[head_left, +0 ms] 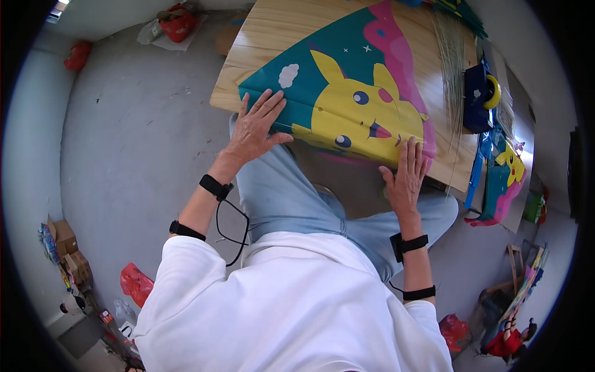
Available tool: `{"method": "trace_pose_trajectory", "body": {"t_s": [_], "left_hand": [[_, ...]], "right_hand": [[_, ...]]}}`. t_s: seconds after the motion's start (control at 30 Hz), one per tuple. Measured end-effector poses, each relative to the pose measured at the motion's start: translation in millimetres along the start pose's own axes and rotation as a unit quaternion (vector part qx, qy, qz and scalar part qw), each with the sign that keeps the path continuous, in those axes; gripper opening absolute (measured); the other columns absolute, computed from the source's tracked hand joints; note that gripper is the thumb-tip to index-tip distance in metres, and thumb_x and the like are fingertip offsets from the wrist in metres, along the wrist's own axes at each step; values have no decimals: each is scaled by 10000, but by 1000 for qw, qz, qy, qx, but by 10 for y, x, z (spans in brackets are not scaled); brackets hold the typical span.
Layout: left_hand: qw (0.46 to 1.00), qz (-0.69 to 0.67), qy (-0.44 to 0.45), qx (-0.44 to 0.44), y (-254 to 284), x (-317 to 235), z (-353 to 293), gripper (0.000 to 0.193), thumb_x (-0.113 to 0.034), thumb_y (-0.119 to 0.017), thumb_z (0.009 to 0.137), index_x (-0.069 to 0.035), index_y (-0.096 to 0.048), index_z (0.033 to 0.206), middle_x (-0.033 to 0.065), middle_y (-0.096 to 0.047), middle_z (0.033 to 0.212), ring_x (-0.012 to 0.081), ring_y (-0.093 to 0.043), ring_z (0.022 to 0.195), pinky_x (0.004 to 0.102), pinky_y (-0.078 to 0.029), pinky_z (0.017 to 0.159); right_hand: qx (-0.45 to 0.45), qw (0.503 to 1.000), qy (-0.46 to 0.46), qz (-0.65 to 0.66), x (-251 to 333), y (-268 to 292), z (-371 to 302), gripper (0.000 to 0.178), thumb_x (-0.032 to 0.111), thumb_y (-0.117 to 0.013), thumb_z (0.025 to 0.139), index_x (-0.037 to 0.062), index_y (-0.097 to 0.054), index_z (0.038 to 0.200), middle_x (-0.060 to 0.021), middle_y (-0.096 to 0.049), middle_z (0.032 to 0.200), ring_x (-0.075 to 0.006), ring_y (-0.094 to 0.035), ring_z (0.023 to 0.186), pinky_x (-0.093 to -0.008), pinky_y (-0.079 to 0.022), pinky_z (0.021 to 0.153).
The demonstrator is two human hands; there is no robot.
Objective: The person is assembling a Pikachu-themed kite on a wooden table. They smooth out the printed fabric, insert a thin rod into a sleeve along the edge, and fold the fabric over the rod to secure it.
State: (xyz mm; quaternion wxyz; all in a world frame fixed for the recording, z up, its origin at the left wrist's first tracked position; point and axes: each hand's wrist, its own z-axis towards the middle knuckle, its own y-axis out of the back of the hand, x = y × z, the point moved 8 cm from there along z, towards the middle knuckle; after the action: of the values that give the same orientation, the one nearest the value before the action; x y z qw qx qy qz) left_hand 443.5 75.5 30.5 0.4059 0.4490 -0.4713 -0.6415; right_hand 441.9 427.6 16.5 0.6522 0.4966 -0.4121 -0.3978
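A triangular kite sail point(341, 93), teal with a pink wavy border and a yellow cartoon animal, lies over the near edge of the wooden table point(273, 37). Its near part hangs down over that edge towards my lap. My left hand point(257, 127) rests flat on the teal left corner, fingers stretched and thumb apart. On the right, my right hand point(407, 177) lies with straight fingers on the lower yellow part, close to the pink border. Neither hand grips anything. A crease runs across the sail between them.
Thin pale sticks point(451, 68) lie along the table's right side, beside a dark blue box point(477, 99) with a yellow tape roll point(493, 92). Another printed kite piece point(505, 180) hangs farther right. Red bags point(136, 284) and cardboard boxes point(64, 239) stand on the floor.
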Motion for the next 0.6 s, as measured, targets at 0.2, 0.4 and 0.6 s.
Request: {"method": "trace_pose_trajectory", "body": {"t_s": [0.2, 0.4, 0.6], "left_hand": [[999, -24, -36, 9, 102, -272, 133, 834, -613, -613, 845, -89, -457, 1475, 43, -387, 1574, 251, -298, 1482, 542, -128, 1222], [998, -16, -47, 40, -120, -368, 155, 838, -586, -636, 835, -120, -427, 1499, 20, -367, 1587, 221, -292, 1485, 570, -92, 1217], [997, -29, -30, 58, -128, -400, 162, 848, -545, -691, 809, -161, -416, 1512, -11, -361, 1592, 193, -287, 1488, 557, -70, 1221]], "right_hand": [[-16, 996, 54, 64, 724, 31, 343, 818, 566, -511, 944, 20, -326, 1524, -161, -305, 1597, -341, -221, 1506, -549, -151, 1206], [5, 984, 110, 138, 1497, -335, 552, 847, 600, -517, 910, 14, -362, 1503, -158, -348, 1570, -307, -270, 1489, -571, -155, 1200], [13, 993, 87, 84, 1173, -316, 427, 861, 603, -535, 895, 33, -352, 1514, -110, -361, 1571, -255, -283, 1487, -585, -155, 1196]]}}
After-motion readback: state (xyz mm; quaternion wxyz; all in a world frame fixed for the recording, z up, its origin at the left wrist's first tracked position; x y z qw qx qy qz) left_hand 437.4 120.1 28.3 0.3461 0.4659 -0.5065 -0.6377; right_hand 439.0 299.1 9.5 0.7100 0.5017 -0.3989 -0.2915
